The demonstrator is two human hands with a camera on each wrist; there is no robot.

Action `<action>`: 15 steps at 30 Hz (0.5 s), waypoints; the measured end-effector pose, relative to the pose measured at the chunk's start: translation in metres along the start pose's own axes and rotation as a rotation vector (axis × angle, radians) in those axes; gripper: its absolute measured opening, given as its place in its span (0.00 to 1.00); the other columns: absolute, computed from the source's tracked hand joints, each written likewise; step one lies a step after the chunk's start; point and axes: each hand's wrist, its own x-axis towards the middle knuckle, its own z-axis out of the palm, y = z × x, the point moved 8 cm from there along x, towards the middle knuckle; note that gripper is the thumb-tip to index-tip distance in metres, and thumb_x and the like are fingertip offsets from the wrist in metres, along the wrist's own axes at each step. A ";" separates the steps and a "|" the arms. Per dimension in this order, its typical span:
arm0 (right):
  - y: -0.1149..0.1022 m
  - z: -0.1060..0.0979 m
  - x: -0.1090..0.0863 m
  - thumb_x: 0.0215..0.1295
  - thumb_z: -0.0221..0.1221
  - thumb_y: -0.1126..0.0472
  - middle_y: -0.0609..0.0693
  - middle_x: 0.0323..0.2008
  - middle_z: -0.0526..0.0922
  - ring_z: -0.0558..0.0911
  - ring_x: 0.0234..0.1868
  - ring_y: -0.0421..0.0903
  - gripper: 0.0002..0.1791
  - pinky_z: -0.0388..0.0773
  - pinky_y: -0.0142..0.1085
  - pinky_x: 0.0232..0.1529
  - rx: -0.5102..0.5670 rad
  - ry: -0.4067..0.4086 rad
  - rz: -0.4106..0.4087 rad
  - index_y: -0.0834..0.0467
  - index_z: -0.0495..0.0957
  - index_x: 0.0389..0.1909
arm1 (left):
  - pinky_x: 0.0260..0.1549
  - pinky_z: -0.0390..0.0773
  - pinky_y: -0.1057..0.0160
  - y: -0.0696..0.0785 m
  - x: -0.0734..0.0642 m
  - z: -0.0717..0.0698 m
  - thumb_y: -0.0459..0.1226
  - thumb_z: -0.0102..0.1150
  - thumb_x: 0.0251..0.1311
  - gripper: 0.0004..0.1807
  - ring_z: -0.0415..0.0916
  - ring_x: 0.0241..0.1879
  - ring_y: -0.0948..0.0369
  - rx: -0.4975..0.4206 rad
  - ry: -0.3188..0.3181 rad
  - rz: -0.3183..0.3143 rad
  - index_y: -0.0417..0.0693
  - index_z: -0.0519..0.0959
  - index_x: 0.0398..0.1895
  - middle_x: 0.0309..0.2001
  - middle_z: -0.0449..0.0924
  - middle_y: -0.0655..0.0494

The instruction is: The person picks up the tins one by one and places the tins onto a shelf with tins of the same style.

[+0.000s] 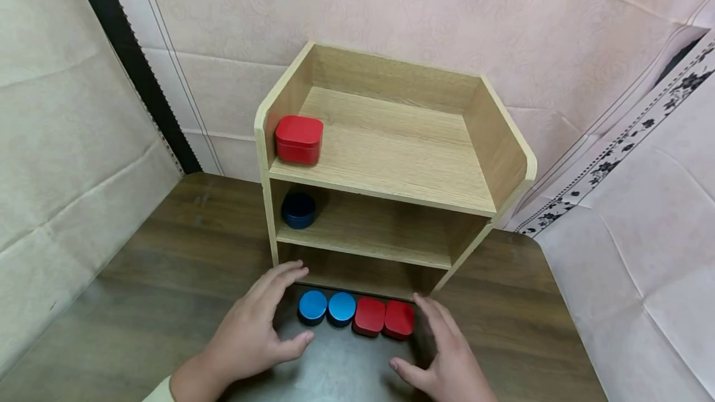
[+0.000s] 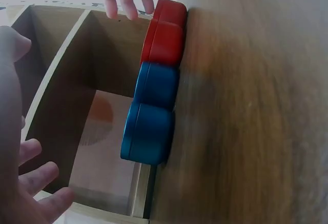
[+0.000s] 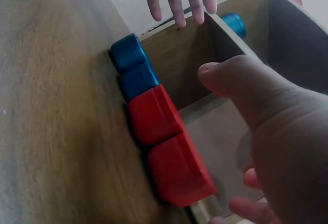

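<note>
I see the left hand [image 1: 257, 327] at nine o'clock, the right hand [image 1: 449, 352] at four, thumbs spread from relaxed fingers, flanking two round blue metallic tins [image 1: 342, 306] and two squarish red metallic tins [image 1: 370, 315], a boxy pale wooden shelf [image 1: 391, 147] at twelve

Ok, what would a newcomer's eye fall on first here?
Probably the row of two round blue metal-looking tins and two rounded-square red tins before the pale wooden shelf unit, flanked by the bare left hand and right hand. Next, the lone rounded-square red tin at the top tier's left, above a round dark-blue tin on the middle shelf.
</note>
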 end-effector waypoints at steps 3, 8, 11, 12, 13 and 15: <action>0.005 0.005 0.002 0.52 0.89 0.44 0.49 0.80 0.73 0.85 0.68 0.52 0.63 0.89 0.49 0.63 0.094 -0.009 0.016 0.45 0.65 0.87 | 0.61 0.88 0.43 -0.001 0.000 -0.001 0.51 0.89 0.51 0.58 0.75 0.76 0.57 -0.046 0.013 -0.017 0.66 0.66 0.85 0.82 0.69 0.60; 0.013 0.012 0.005 0.50 0.90 0.50 0.48 0.79 0.75 0.81 0.75 0.52 0.63 0.88 0.44 0.66 0.203 0.011 -0.009 0.47 0.65 0.87 | 0.67 0.83 0.58 -0.002 0.001 -0.008 0.46 0.88 0.52 0.56 0.76 0.71 0.62 -0.157 0.057 -0.049 0.66 0.67 0.84 0.78 0.71 0.61; 0.019 0.016 0.007 0.50 0.90 0.49 0.45 0.77 0.76 0.80 0.74 0.49 0.63 0.88 0.41 0.65 0.228 0.014 0.005 0.46 0.67 0.86 | 0.69 0.78 0.68 -0.001 0.003 -0.015 0.43 0.87 0.51 0.54 0.76 0.66 0.63 -0.253 0.117 -0.019 0.59 0.68 0.83 0.75 0.73 0.58; 0.021 0.018 0.008 0.50 0.90 0.48 0.44 0.76 0.77 0.80 0.74 0.48 0.62 0.88 0.40 0.65 0.234 0.011 0.014 0.45 0.67 0.86 | 0.68 0.77 0.69 -0.001 0.005 -0.019 0.42 0.86 0.51 0.54 0.76 0.66 0.63 -0.284 0.141 -0.001 0.56 0.69 0.83 0.75 0.74 0.55; 0.023 0.019 0.009 0.50 0.90 0.48 0.42 0.76 0.77 0.80 0.74 0.47 0.62 0.88 0.38 0.65 0.238 0.009 0.023 0.44 0.68 0.85 | 0.68 0.77 0.69 0.000 0.006 -0.022 0.41 0.85 0.51 0.53 0.76 0.65 0.62 -0.311 0.165 0.018 0.52 0.69 0.82 0.74 0.74 0.52; 0.026 0.022 0.010 0.51 0.90 0.49 0.41 0.75 0.77 0.79 0.73 0.45 0.60 0.87 0.37 0.64 0.246 0.012 0.029 0.42 0.68 0.85 | 0.67 0.78 0.69 -0.001 0.010 -0.028 0.38 0.83 0.51 0.51 0.76 0.65 0.61 -0.366 0.207 0.041 0.48 0.70 0.81 0.72 0.75 0.48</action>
